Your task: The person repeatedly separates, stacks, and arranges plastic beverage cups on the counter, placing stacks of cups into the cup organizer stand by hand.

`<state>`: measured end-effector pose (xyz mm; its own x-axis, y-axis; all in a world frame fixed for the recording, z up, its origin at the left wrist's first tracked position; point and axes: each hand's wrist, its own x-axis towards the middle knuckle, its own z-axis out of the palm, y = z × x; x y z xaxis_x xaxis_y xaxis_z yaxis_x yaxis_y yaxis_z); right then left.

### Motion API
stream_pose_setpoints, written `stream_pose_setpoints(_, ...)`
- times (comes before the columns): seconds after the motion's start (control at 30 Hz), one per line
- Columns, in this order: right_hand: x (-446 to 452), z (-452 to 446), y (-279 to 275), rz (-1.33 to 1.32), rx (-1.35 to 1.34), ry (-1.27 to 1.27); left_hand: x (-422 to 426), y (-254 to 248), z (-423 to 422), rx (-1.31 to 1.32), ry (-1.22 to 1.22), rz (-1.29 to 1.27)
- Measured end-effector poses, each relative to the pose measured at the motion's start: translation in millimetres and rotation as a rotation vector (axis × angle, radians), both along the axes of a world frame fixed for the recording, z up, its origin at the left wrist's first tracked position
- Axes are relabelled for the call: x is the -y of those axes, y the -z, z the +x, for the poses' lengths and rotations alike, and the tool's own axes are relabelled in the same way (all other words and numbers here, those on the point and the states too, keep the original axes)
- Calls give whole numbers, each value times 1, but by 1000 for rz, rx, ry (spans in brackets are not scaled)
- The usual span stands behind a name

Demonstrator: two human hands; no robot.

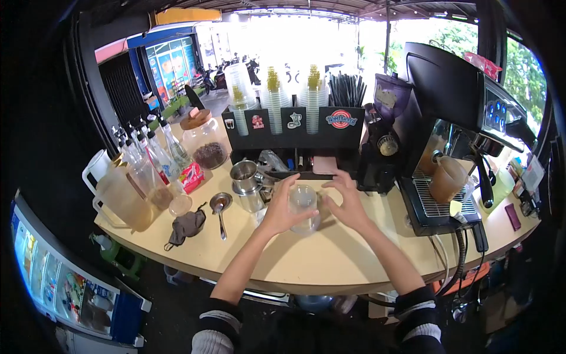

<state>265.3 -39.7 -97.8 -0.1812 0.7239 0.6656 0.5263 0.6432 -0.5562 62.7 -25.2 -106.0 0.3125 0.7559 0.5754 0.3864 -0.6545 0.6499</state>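
A clear plastic cup [305, 202] stands upright near the middle of the counter. My left hand [284, 207] curves around the cup's left side, its thumb lying across the front. On the other side, my right hand [349, 205] is open with curved, spread fingers, a small gap away from the cup. Just left of my left hand are a stacked metal cup and pot [247, 180]. A metal spoon [221, 221] rests with its bowl in a small round dish. Whatever the cup contains is hard to make out.
A black holder [265, 142] with stacked cups and straws stands behind. To the right are a grinder [386, 141] and an espresso machine [421, 221] with a brown-tinted jug [448, 182]. Pitchers [125, 197], pump bottles [154, 154], a glass jar [207, 138] and dark cloth [187, 226] lie left.
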Motion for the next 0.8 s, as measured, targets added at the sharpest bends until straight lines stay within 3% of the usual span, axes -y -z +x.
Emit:
stream_pose_setpoints(0.13, 0, 5, 52, -7, -19, 32, 4, 24, 9, 16, -47, -84)
stream_pose_setpoints(0.2, 1, 4, 68, -226, -375, -88, 3, 30, 16, 172, -20, -165)
stream_pose_setpoints(0.33, -2, 17, 85, -457, -621, -64, -6, 38, 27, 629, 178, -227)
stream_pose_setpoints(0.4, -8, 25, 86, -627, -788, -259, -10, 41, 34, 651, 214, -212)
stream_pose_setpoints(0.5, 1, 26, 70, -526, -953, -364, -11, 40, 38, 600, 195, -181)
stream_pose_setpoints(0.57, 0, 31, 67, -445, -833, -308, -11, 42, 38, 523, 143, -164)
stream_pose_setpoints(0.6, 1, 33, 65, -369, -715, -246, -13, 47, 38, 638, 186, -302)
stream_pose_setpoints(0.63, 1, 34, 64, -369, -715, -250, -15, 52, 37, 752, 229, -442)
stream_pose_setpoints(0.8, 11, 30, 58, -439, -679, -332, -19, 64, 30, 773, 175, -518)
